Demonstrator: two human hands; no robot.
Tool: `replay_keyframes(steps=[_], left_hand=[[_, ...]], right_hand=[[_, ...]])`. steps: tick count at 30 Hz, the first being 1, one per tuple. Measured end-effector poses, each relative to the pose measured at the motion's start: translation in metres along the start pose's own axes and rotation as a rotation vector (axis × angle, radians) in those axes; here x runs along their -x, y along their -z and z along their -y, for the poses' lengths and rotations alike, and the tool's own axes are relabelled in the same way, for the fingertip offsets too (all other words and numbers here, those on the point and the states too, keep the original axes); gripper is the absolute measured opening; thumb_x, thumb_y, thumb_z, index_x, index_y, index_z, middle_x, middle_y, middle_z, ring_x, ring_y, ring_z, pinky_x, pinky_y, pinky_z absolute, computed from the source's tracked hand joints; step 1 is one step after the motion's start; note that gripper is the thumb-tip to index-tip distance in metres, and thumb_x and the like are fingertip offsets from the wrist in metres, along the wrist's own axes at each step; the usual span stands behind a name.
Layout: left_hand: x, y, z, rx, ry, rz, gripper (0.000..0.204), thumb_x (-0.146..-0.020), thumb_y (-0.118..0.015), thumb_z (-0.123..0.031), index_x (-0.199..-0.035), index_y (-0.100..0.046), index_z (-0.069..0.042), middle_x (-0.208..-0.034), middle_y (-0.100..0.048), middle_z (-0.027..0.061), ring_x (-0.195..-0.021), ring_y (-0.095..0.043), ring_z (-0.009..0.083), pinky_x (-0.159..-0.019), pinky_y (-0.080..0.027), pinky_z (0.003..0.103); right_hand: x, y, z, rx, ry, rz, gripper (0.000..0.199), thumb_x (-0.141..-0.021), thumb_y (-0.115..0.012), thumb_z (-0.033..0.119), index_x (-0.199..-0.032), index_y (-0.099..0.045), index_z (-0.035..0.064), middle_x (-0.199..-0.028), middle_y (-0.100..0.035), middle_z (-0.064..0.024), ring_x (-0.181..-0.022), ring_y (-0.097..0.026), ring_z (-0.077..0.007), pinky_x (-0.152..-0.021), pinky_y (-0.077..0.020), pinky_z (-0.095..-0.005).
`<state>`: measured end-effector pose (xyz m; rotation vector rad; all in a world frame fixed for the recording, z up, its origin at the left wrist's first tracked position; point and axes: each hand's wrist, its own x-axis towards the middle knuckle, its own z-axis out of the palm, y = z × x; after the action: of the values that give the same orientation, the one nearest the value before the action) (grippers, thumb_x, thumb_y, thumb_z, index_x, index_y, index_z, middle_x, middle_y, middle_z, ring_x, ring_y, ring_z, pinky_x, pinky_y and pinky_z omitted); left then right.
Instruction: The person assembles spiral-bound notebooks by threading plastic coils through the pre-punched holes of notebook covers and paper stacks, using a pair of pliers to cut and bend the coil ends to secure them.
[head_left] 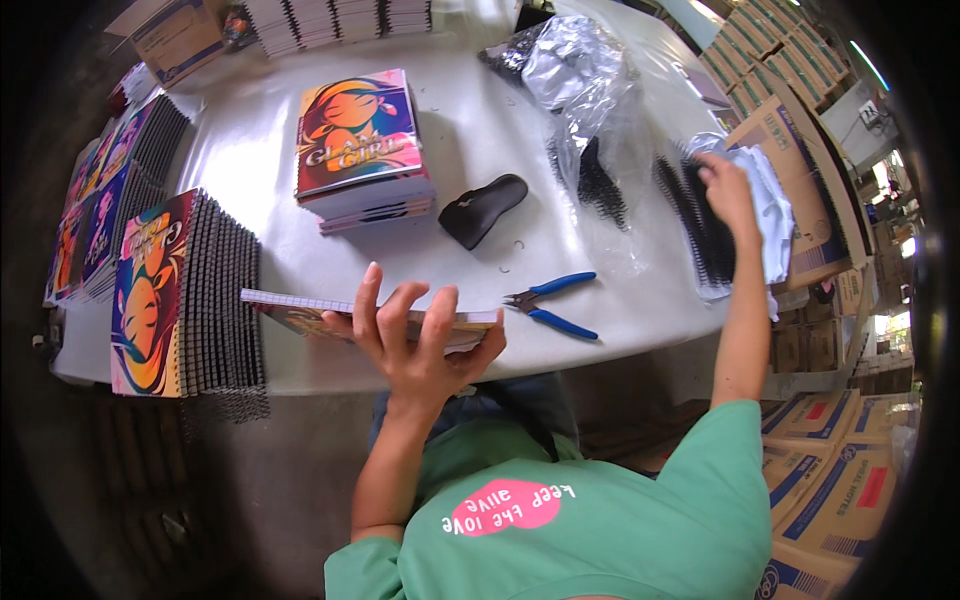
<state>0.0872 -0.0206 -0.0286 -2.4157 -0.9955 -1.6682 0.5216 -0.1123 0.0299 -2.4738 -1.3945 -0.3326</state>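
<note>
My left hand (405, 345) grips a notebook (290, 312) tilted above the table's near edge, its page edges up and its colourful cover facing down. At the right, my right hand (728, 190) reaches over a bundle of black spiral coils (700, 235), fingertips closed in a pinch at their upper ends. Blue-handled pliers (562, 310) lie with jaws apart, just right of the held notebook. Beyond them rests a flat black sole-shaped object (484, 210). A stack of notebooks (355, 140) with a bright illustrated cover stands farther back.
Coil-bound notebooks (155, 290) are stacked at the left, with more stacks (105, 210) behind. Clear plastic wrapping (600, 130) covers other black coils. An open carton (800, 200) stands at the right edge, beside white plastic (765, 200). Cartons (830, 480) are piled at lower right.
</note>
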Motion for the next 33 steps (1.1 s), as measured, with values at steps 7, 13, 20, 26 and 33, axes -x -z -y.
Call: replay_keyframes(steps=[7, 13, 20, 26, 33], left_hand=[[-0.003, 0.002, -0.001, 0.005, 0.002, 0.014, 0.037, -0.059, -0.076, -0.034, -0.089, -0.061, -0.018, -0.088, -0.049, 0.0042, -0.117, -0.042, 0.0350, -0.107, -0.011, 0.054], [-0.002, 0.000, -0.001, 0.008, 0.003, -0.016, 0.036, -0.059, -0.077, -0.033, -0.087, -0.061, -0.018, -0.086, -0.048, 0.0042, -0.116, -0.042, 0.0339, -0.107, -0.011, 0.054], [-0.001, 0.004, 0.002, -0.017, -0.015, -0.011, 0.040, -0.059, -0.078, -0.038, -0.089, -0.060, -0.018, -0.086, -0.048, 0.0040, -0.116, -0.043, 0.0328, -0.106, -0.012, 0.054], [0.002, 0.003, 0.002, 0.002, 0.007, 0.018, 0.044, -0.058, -0.079, -0.041, -0.092, -0.061, -0.019, -0.087, -0.045, 0.0037, -0.112, -0.044, 0.0311, -0.105, -0.013, 0.055], [0.000, 0.002, 0.000, 0.000, 0.017, -0.020, 0.040, -0.061, -0.075, -0.040, -0.093, -0.062, -0.019, -0.086, -0.046, 0.0027, -0.104, -0.048, 0.0259, -0.108, -0.009, 0.056]], right_hand=[[0.008, -0.009, 0.001, -0.020, -0.226, -0.165, 0.032, -0.084, -0.052, 0.003, -0.113, -0.063, 0.0107, -0.098, -0.062, -0.0239, -0.092, -0.059, -0.0406, -0.083, -0.0455, -0.0454], [0.046, 0.056, 0.117, -0.613, 0.147, -0.115, 0.034, -0.097, -0.040, 0.018, -0.130, -0.048, 0.0109, -0.106, -0.052, -0.0167, -0.098, -0.054, -0.0231, -0.086, -0.0412, -0.0354], [0.119, 0.023, 0.250, -1.004, 0.375, 0.232, 0.022, -0.078, -0.064, -0.003, -0.097, -0.069, 0.0060, -0.084, -0.061, -0.0075, -0.076, -0.058, -0.0143, -0.065, -0.0466, -0.0262], [0.117, 0.019, 0.255, -1.066, 0.471, 0.242, 0.025, -0.073, -0.068, -0.006, -0.095, -0.070, 0.0063, -0.086, -0.061, -0.0068, -0.076, -0.060, -0.0161, -0.064, -0.0478, -0.0273], [0.111, 0.017, 0.251, -1.001, 0.513, 0.117, 0.027, -0.065, -0.073, -0.006, -0.089, -0.070, 0.0076, -0.088, -0.064, -0.0059, -0.079, -0.061, -0.0173, -0.068, -0.0509, -0.0284]])
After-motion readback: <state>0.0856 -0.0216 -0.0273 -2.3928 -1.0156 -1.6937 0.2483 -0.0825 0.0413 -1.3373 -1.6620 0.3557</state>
